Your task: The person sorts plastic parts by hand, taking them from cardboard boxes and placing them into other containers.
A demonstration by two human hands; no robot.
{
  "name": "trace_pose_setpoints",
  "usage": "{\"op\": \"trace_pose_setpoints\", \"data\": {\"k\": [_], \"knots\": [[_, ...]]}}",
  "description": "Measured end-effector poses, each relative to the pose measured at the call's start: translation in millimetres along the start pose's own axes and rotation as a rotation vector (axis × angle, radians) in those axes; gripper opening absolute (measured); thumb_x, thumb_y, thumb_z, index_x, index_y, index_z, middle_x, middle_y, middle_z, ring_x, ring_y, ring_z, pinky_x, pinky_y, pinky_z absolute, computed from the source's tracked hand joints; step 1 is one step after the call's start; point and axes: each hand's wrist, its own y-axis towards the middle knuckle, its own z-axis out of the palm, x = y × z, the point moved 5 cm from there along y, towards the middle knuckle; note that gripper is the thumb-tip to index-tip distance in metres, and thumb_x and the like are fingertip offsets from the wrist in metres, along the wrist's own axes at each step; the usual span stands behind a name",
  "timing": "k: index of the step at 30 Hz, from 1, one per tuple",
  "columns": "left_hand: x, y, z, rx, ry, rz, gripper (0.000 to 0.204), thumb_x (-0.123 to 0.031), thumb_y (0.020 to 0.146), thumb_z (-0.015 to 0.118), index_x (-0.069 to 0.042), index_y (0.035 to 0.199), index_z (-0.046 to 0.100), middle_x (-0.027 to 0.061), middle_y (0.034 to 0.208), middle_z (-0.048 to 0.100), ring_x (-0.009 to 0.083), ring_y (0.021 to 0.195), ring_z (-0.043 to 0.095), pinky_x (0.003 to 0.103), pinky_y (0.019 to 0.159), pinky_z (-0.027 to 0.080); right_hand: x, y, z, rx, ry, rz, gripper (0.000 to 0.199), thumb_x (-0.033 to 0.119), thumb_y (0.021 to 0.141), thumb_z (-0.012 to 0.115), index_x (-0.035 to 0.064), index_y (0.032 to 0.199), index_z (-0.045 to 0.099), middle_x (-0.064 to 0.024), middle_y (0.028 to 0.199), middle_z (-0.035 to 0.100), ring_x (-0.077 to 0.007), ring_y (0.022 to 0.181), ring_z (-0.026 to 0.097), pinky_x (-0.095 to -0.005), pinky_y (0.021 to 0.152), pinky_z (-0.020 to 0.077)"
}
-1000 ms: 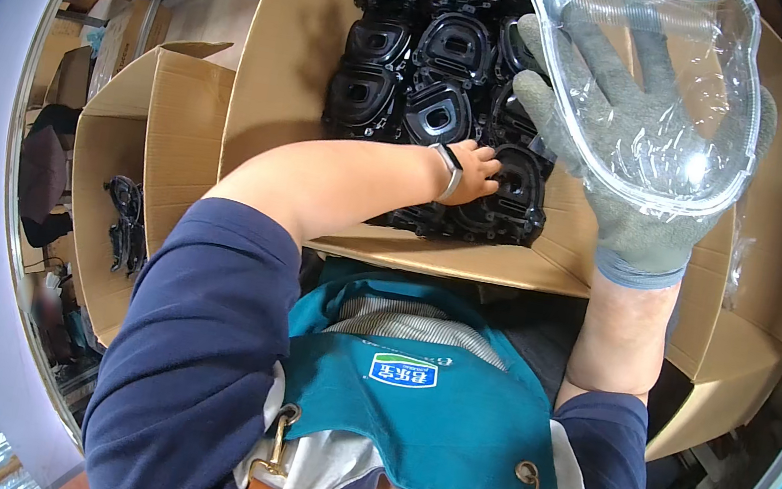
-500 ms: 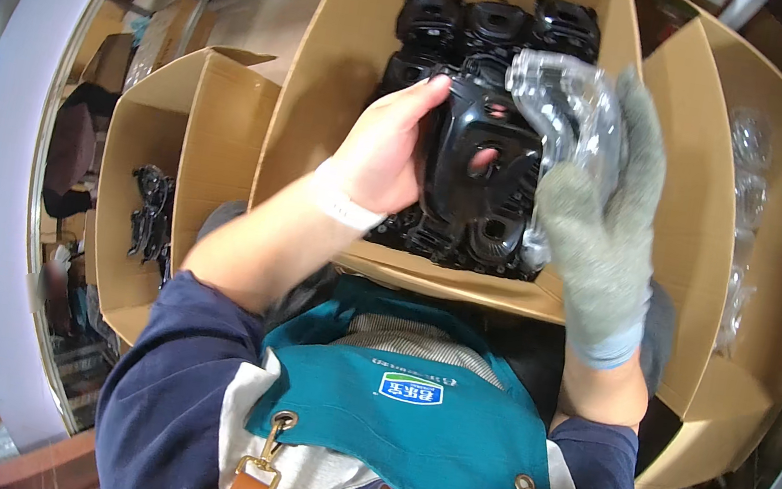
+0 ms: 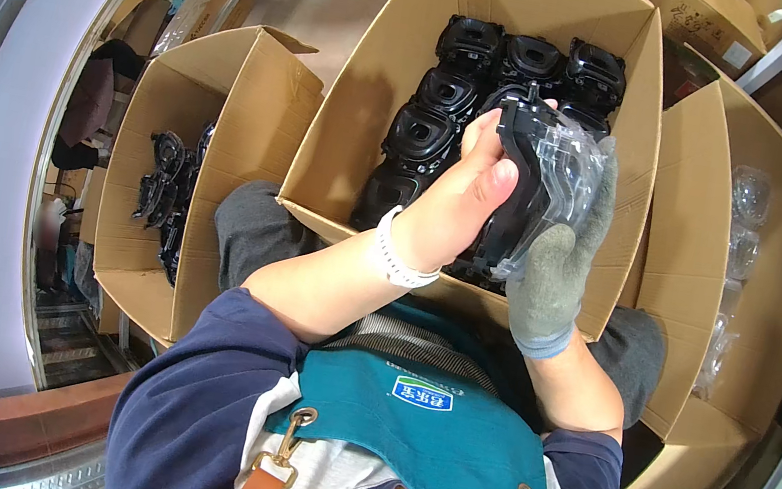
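Above the middle cardboard box (image 3: 348, 127), my bare left hand (image 3: 464, 195) grips a black moulded plastic housing (image 3: 513, 197), turned on edge so its side faces me. A clear plastic cover (image 3: 567, 170) lies against the housing's right side. My right hand (image 3: 554, 269), in a grey knit glove, is closed around the cover from the right, thumb toward me. The two parts touch; whether they are locked together I cannot tell. Below and beyond them, several similar black housings (image 3: 425, 134) stand in rows inside the box.
At my left, an open cardboard box (image 3: 260, 104) holds dark plastic parts (image 3: 163, 180). On the right, another open box (image 3: 691, 168) contains several clear covers (image 3: 751, 197). A pale upright post (image 3: 32, 140) stands at far left. My knees flank the middle box.
The housing has tilted from facing up to standing on edge, and the clear cover now sits against it. My left hand has moved right; the whole view has shifted.
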Motion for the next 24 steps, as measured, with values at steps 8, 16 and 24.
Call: {"op": "trace_pose_setpoints", "data": {"k": [8,16,24], "knots": [[-4,-6,-7,-0.055,0.165,0.104,0.082,-0.049,0.076,0.069,-0.005,0.137,0.035,0.0059,0.137,0.03,0.0207,0.131,0.017,0.036,0.109,0.025,15,1,11,0.049,-0.025,0.01,0.085,0.047,0.084,0.064,0.0023,0.143,0.023,-0.0106,0.138,0.04,-0.0221,0.124,0.042,-0.036,0.103,0.0355],[-5,-10,7,-0.214,0.5,0.282,0.093,-0.063,0.07,0.062,-0.005,0.137,0.037,0.0118,0.131,0.037,0.0267,0.113,0.024,0.04,0.107,0.019,13,-2,11,0.062,-0.139,-0.024,0.083,0.048,0.085,0.062,0.0041,0.144,0.023,-0.0118,0.14,0.038,-0.0223,0.126,0.04,-0.0363,0.105,0.0337],[-6,-5,-3,-0.146,0.134,0.188,0.071,-0.049,0.084,0.058,-0.003,0.134,0.038,0.0106,0.136,0.031,0.0229,0.122,0.037,0.036,0.107,0.027,9,19,8,0.164,0.199,0.186,0.057,0.038,0.1,0.035,0.0043,0.145,0.023,-0.0087,0.144,0.034,-0.0192,0.13,0.038,-0.0325,0.107,0.03]]}}
